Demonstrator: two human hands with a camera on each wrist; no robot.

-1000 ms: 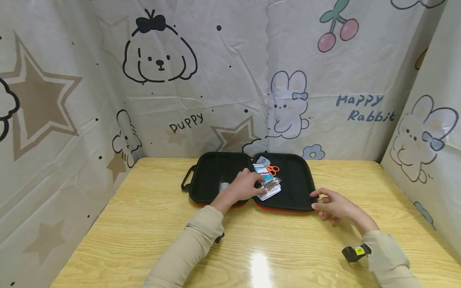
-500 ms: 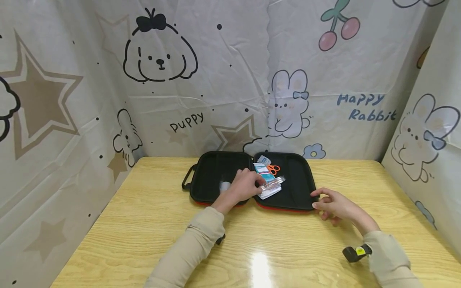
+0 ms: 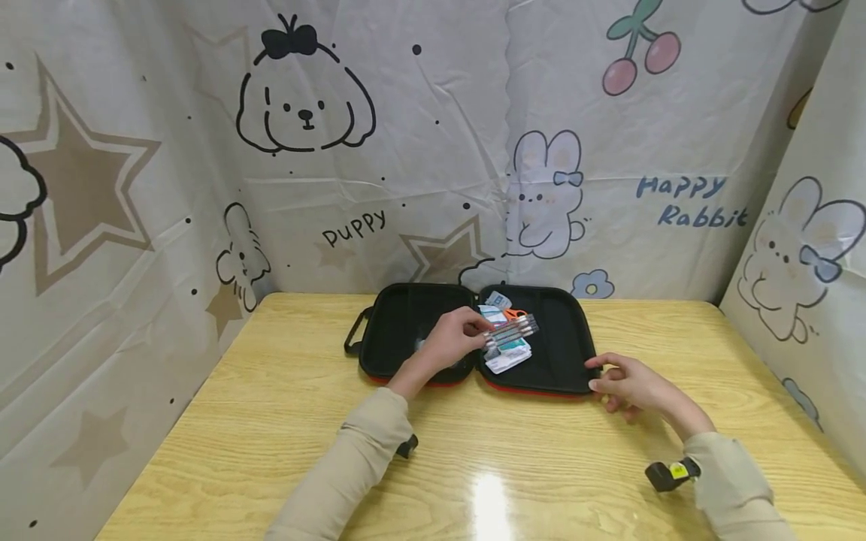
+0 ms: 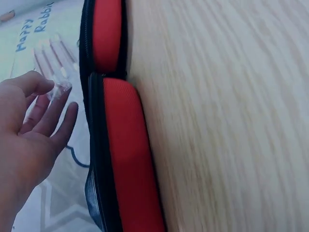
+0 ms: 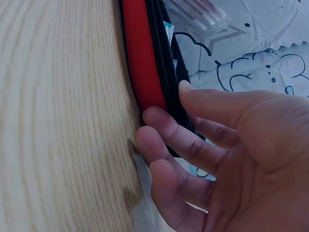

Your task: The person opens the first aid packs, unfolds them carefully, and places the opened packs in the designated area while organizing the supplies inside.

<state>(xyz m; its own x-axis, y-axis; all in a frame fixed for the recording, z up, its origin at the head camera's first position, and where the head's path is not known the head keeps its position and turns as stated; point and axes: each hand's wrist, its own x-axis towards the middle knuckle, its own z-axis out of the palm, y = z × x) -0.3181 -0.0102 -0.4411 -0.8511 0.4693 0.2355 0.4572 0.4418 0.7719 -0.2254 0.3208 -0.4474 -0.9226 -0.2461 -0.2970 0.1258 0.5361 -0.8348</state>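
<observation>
An unzipped black-and-red case (image 3: pixel 564 346) lies spread flat on the table, its two halves side by side. My left hand (image 3: pixel 449 338) pinches one end of a clear packet of swabs (image 3: pixel 512 330) between thumb and fingers, above the inner edge of the right half. In the left wrist view the swabs (image 4: pixel 55 55) fan upward from the fingertips, over the case's side. My right hand (image 3: pixel 632 387) holds the case's near right corner; in the right wrist view its thumb rests at the zipped rim and its fingers curl against the red side (image 5: pixel 140 53).
Under the swab packet lie orange-handled scissors (image 3: pixel 516 313), white packets (image 3: pixel 509 359) and a small grey-white packet (image 3: pixel 498 300). A carrying handle (image 3: pixel 355 330) sticks out at the case's left. Behind the table (image 3: pixel 541 458) hangs a printed curtain (image 3: pixel 433 173).
My left hand has lifted the swab packet up off the other packets and tilted it, so its sticks now cover part of the scissors. My right hand has stayed at the case's corner.
</observation>
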